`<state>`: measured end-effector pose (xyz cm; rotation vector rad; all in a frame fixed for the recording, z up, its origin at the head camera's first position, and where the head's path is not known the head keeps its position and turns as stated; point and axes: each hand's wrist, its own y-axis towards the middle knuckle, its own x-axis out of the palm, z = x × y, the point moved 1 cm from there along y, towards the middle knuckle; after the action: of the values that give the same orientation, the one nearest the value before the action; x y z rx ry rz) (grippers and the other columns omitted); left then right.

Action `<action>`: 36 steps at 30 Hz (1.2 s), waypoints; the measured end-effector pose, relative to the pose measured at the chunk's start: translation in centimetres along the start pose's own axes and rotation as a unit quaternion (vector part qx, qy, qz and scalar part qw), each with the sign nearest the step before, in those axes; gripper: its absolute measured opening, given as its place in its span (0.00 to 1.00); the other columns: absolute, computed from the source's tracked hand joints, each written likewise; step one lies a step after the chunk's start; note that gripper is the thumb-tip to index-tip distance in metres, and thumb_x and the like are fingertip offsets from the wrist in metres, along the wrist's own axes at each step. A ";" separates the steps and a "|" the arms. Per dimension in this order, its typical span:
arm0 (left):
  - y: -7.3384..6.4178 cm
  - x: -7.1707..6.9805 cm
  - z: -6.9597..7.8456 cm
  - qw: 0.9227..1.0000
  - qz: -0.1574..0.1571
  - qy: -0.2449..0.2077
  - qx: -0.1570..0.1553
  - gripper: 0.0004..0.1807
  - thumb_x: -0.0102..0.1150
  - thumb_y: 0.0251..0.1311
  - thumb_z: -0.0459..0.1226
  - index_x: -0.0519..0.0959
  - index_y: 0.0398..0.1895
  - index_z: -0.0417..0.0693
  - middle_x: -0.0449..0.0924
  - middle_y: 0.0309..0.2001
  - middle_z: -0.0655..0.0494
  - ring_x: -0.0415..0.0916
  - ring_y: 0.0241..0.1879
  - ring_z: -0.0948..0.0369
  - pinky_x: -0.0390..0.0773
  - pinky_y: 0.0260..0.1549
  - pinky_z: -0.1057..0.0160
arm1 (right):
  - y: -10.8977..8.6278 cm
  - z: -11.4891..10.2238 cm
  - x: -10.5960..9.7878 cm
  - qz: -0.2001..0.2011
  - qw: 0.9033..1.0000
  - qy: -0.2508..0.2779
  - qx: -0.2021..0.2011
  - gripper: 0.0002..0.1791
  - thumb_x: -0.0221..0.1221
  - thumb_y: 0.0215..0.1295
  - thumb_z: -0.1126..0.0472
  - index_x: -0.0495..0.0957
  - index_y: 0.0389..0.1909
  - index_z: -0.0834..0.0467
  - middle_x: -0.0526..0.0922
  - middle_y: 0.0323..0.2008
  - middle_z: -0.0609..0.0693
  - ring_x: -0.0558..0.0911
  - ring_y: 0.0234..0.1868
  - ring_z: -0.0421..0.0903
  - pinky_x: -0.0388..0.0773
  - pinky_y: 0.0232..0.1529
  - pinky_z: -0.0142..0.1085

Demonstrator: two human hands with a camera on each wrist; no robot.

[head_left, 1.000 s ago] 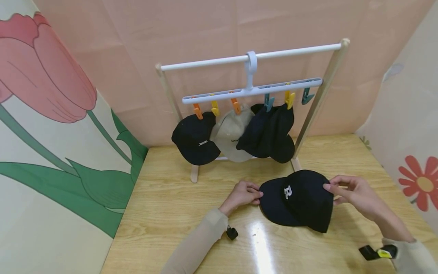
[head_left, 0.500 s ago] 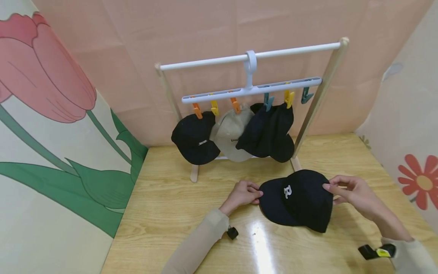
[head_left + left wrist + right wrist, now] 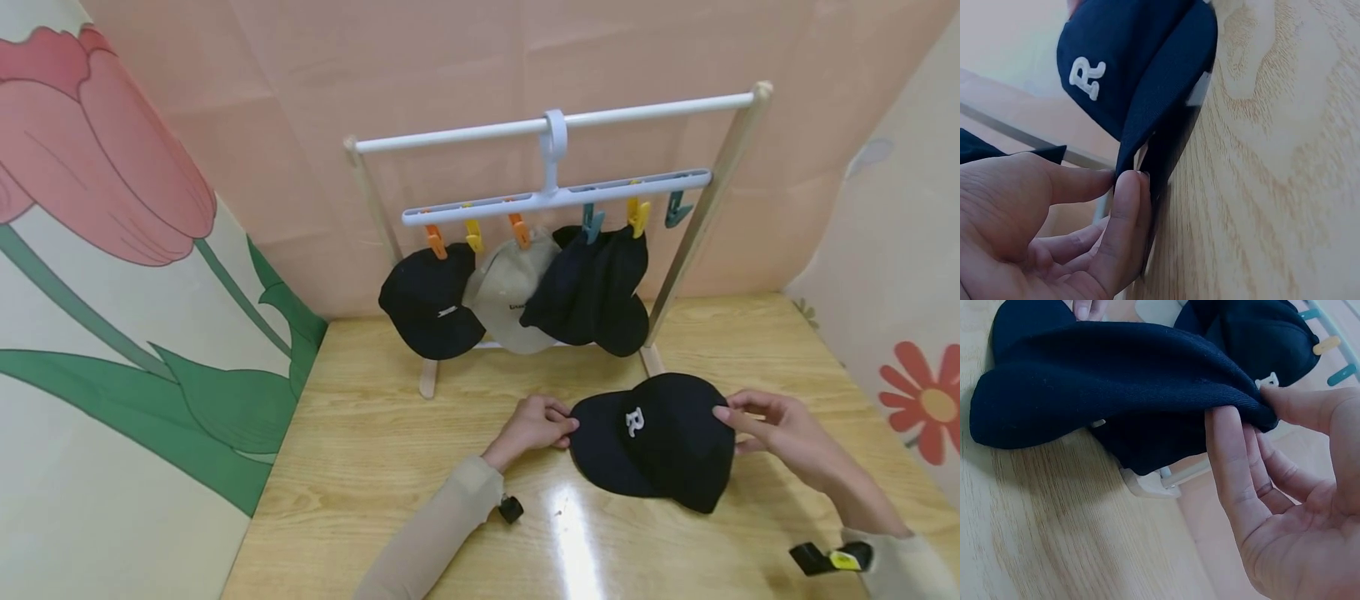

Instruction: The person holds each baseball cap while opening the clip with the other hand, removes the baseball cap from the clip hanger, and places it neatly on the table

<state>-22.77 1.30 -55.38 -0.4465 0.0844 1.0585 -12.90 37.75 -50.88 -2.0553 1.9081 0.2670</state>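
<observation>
A dark navy baseball cap with a white letter R on its front lies at the right of the table, its brim toward the left. My left hand pinches the brim's edge between thumb and fingers; in the left wrist view the brim stands just off the wood. At the other end my right hand pinches the back of the crown, thumb on top and fingers underneath. The right wrist view shows the crown's fabric folded between them.
Behind, a wooden rack carries a white clip hanger. From its clips hang a black cap, a beige cap and dark caps. A teal clip at the right end holds nothing.
Both hands keep their hold on the cap, which stays in the same place. Only a slight shift of the head view shows.
</observation>
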 end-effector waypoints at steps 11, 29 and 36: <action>0.0 -0.3 0.0 1.000 -0.014 -0.014 0.011 0.09 0.70 0.70 0.35 0.85 0.49 0.41 0.87 0.34 0.53 0.86 0.25 0.60 0.88 0.29 0.63 | 0.1 0.3 -0.3 0.002 1.000 -0.029 -0.003 0.16 0.58 0.82 0.59 0.75 0.60 0.66 0.82 0.46 0.34 0.88 0.43 0.35 0.91 0.40 0.41; -0.9 -1.5 2.1 0.995 0.013 0.079 0.066 0.20 0.67 0.73 0.38 0.81 0.63 0.39 0.88 0.36 0.57 0.89 0.31 0.52 0.83 0.24 0.65 | 0.5 -1.3 -1.0 0.012 0.998 -0.052 -0.039 0.19 0.59 0.82 0.59 0.73 0.66 0.63 0.83 0.52 0.30 0.87 0.48 0.31 0.88 0.43 0.34; -1.4 -2.3 3.4 0.987 0.036 0.116 0.105 0.19 0.70 0.71 0.39 0.83 0.60 0.40 0.87 0.44 0.59 0.84 0.31 0.68 0.81 0.31 0.69 | 0.8 -2.1 -1.2 0.021 0.997 -0.061 -0.051 0.15 0.59 0.81 0.59 0.76 0.63 0.56 0.83 0.52 0.34 0.87 0.48 0.30 0.88 0.43 0.33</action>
<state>-23.26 0.18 -51.20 -0.3766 0.4189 1.0530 -13.95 38.04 -48.62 -2.0142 1.9013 0.4961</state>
